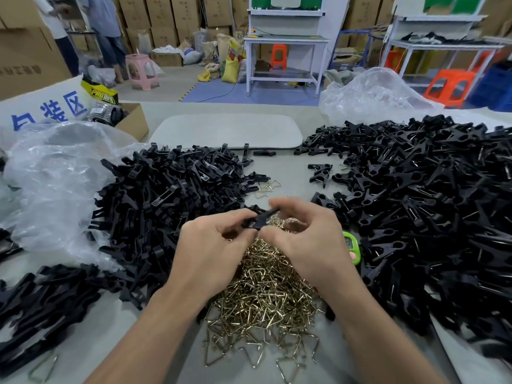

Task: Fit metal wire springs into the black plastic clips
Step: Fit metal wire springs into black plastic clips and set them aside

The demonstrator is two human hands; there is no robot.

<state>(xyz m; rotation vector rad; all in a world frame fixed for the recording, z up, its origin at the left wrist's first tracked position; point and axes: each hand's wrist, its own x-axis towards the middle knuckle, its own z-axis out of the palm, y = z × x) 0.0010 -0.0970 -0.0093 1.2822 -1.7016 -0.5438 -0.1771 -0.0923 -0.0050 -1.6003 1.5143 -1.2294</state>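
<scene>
2 hands (207, 250) (307, 239) w/ 1 blk clip (259, 218)

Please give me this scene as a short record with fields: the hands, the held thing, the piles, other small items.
left hand: pinches clip
right hand: pinches the same clip, other end
clip: black, held above springs
springs: loose pile in the centre, under both hands
left pile: black clip parts
right pile: black clips, wire showing in some
timer: green, beside right hand
</scene>
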